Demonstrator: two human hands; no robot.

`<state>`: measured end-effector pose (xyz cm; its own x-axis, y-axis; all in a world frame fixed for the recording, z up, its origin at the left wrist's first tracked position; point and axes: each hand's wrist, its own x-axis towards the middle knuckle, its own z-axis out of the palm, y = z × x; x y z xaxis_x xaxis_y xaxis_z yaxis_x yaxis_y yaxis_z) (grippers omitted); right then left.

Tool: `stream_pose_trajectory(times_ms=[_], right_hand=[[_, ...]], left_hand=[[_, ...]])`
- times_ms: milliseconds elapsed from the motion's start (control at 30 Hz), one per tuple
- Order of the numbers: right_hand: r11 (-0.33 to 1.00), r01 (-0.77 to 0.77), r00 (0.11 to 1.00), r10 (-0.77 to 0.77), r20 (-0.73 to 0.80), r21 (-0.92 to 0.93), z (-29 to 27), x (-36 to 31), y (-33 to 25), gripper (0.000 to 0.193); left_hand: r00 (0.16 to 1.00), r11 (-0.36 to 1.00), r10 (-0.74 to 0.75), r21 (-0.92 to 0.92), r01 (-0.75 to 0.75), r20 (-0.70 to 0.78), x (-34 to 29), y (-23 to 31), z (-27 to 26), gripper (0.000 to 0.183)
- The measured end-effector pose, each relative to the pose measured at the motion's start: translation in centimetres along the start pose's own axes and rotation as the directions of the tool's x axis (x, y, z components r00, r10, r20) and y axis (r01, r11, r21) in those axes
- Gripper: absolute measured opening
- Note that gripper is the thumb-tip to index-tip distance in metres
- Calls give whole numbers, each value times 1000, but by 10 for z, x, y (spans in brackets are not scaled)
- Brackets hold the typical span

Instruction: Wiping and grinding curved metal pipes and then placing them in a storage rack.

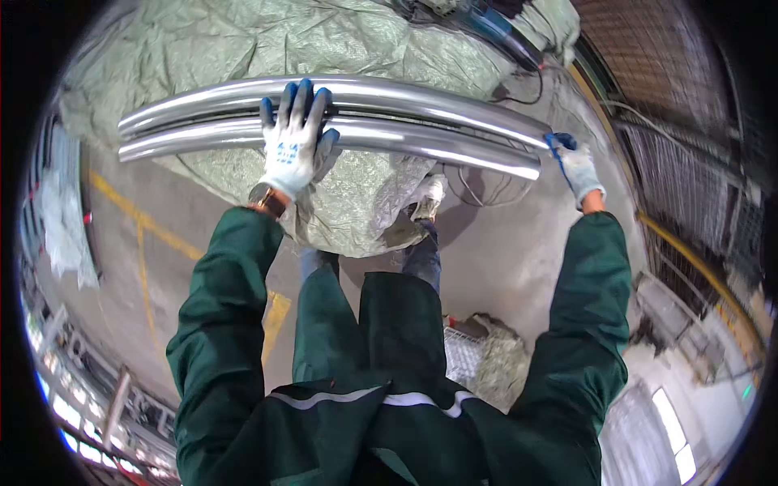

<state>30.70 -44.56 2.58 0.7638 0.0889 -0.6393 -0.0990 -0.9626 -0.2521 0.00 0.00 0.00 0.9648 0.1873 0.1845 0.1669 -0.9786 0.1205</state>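
Note:
Shiny metal tubes lie side by side across a cloth-covered support: a far tube (405, 91) and a near tube (438, 148), with a dark gap between them. My left hand (293, 144), in a white glove with blue fingertips, rests flat across both tubes left of their middle, its fingers spread. At the right end of the far tube, my right hand (577, 164) is closed with its gloved fingers curled at the tube's tip. A pale green woven plastic sheet (340, 206) lies rumpled under the tubes.
A blue power tool (502, 34) sits on the sheet at the far right, its black cord (536, 85) trailing down. Stacked metal stock (677, 170) stands on the right behind a yellow rail (701, 263). Yellow lines (142, 219) mark the floor at left.

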Motion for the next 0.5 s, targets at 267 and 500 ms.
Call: stream_pose_trajectory(times_ms=[267, 500], right_hand=[[823, 564, 820, -547, -168, 73, -49, 73, -163, 58], [730, 641, 749, -663, 18, 238, -43, 136, -173, 57]], left_hand=[[996, 995, -83, 55, 82, 21, 46, 15, 1, 65], [980, 988, -154, -2, 156, 123, 65, 18, -4, 62]])
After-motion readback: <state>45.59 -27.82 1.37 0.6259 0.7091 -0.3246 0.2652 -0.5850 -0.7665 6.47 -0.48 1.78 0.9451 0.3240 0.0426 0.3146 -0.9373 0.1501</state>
